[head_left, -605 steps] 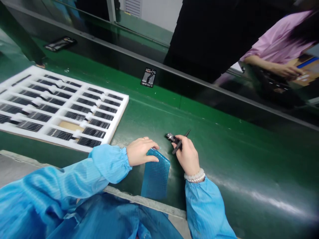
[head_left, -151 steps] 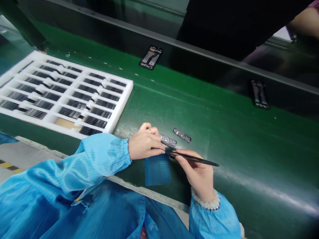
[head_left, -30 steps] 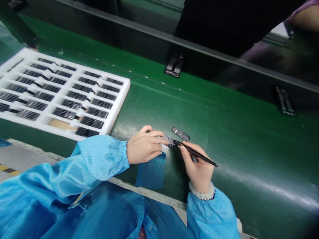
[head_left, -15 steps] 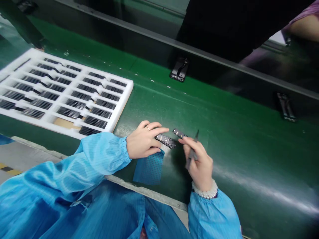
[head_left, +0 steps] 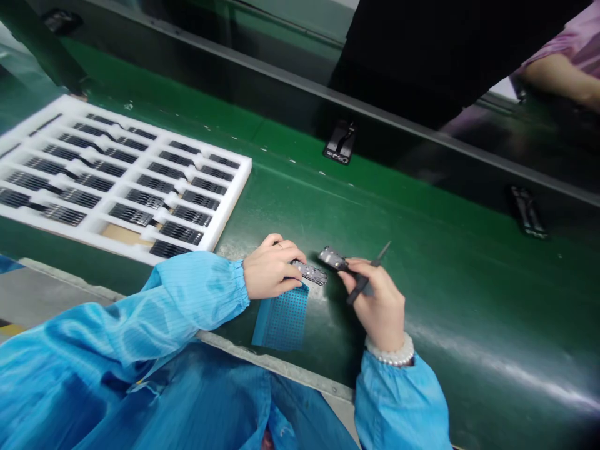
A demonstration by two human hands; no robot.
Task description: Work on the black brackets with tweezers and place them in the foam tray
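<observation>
My left hand [head_left: 269, 270] is closed on a small black part [head_left: 309, 272], holding it down at the top edge of a blue dotted sheet [head_left: 282, 316] on the green bench. My right hand [head_left: 377, 301] pinches a second small black part [head_left: 332, 257] by its end. The same hand keeps a thin black stylus [head_left: 368, 281] tucked in its fingers, tip pointing up and away. The two parts lie a finger's width apart.
A white foam tray [head_left: 225, 206] with several rows of black parts lies at the left. Behind the bench runs a dark conveyor channel with black frames [head_left: 340, 142] [head_left: 527, 211] on it. A person in pink [head_left: 567, 59] works at the far right.
My right hand swung the stylus tip away from the left-hand part, turned it upward, and took hold of the second black part. My left hand curled tighter on its part.
</observation>
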